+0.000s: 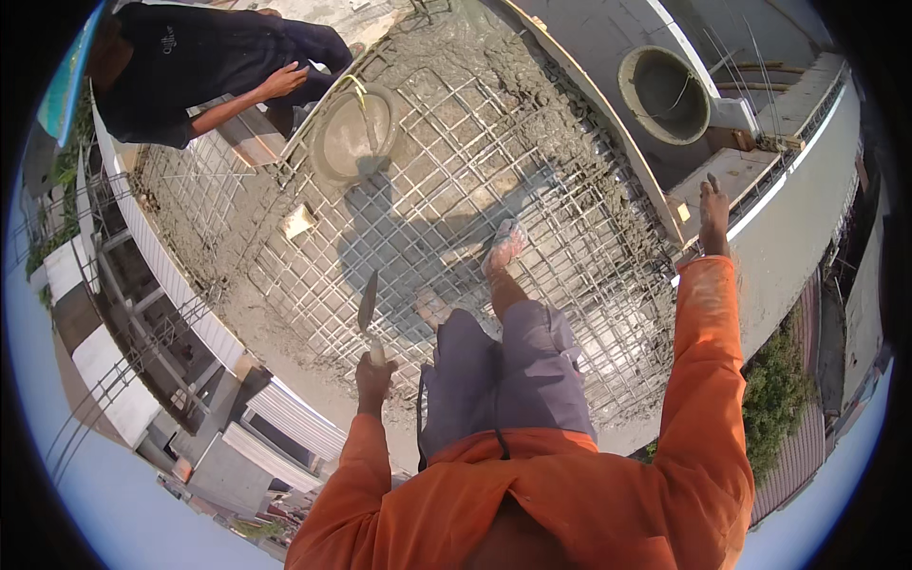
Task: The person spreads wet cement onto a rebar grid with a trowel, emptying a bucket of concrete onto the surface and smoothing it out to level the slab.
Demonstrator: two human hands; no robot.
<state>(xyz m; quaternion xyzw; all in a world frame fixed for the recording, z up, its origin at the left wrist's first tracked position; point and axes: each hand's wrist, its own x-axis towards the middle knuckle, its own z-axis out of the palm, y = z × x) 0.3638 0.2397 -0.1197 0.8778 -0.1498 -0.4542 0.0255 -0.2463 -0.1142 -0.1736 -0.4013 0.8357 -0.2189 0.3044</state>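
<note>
My left hand point(373, 382) is closed round the handle of a pointed trowel point(368, 302). Its blade points away from me, above the steel bar mesh point(313, 302) and wet concrete point(501, 81). Out to the right, my right hand point(714, 217) is raised with a finger stretched out and holds nothing I can see. It is nearest to the end of a long formwork board point(608, 103); whether it touches anything there, I cannot tell. My bare feet stand on the mesh, partly coated in grey.
A round basin point(321, 144) rests on the mesh ahead. Another round tub point(700, 123) lies beyond the board at right. A small pale block point(297, 221) sits on the mesh. A co-worker point(209, 57) is at far left. Rooftops show below the slab's edges.
</note>
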